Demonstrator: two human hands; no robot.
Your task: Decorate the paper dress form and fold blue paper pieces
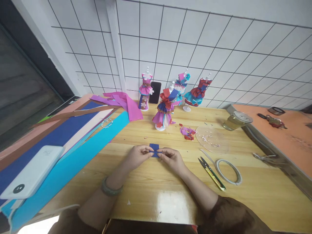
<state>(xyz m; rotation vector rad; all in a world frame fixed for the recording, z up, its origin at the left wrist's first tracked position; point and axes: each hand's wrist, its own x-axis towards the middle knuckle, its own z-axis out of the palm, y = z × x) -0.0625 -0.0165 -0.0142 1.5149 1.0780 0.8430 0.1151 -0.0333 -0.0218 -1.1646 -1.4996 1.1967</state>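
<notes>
A small piece of dark blue crepe paper (154,147) is pinched between my two hands, just above the wooden table. My left hand (139,157) grips its left edge between thumb and fingertips, and a green bangle (111,189) circles that wrist. On the opposite edge, my right hand (172,158) pinches the paper the same way. The paper looks gathered in at the middle, where the fingertips almost meet. Behind the hands stands a miniature dress form (163,110) dressed in red, blue and pink paper.
Coloured paper strips (97,138) cover the left side, with a white power bank (34,170) on them. More dress forms (198,92) and a phone (155,92) stand by the wall. To the right lie thread snips (211,174), a tape roll (229,171), paper scraps (187,132) and a glass jar (235,121).
</notes>
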